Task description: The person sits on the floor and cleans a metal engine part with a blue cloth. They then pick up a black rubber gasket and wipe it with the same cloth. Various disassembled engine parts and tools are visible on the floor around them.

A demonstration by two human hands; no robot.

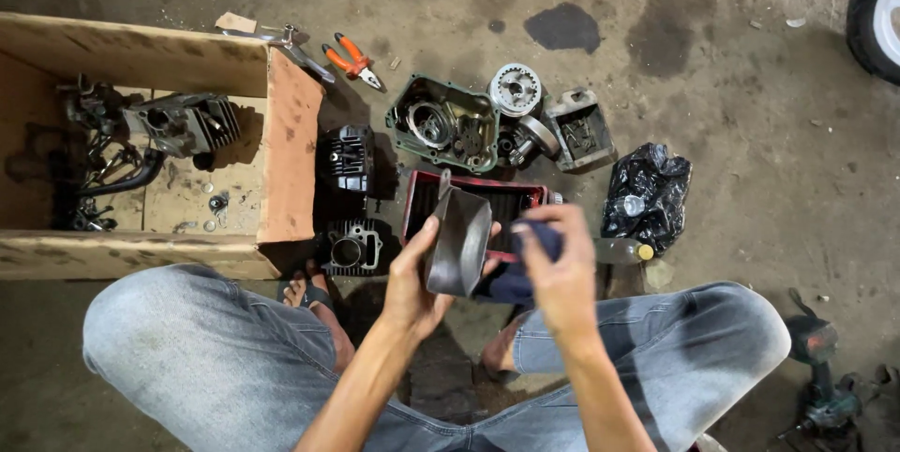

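A dark metal engine cover (458, 244), curved and dull, is held upright above the red tray (473, 191) on the concrete floor (731, 86). The left hand (412, 288) clasps its lower edge, fingers wrapped under the rim. The right hand (561, 269) closes on a dark blue rag (525, 264) pressed to the cover's inner face. The surface looks partly wiped, though grime is hard to judge here. Beyond lie a green crankcase half (442, 124), finned cylinders (352, 157), orange pliers (353, 60), and a cardboard box (291, 133) towards the floor's left edge.
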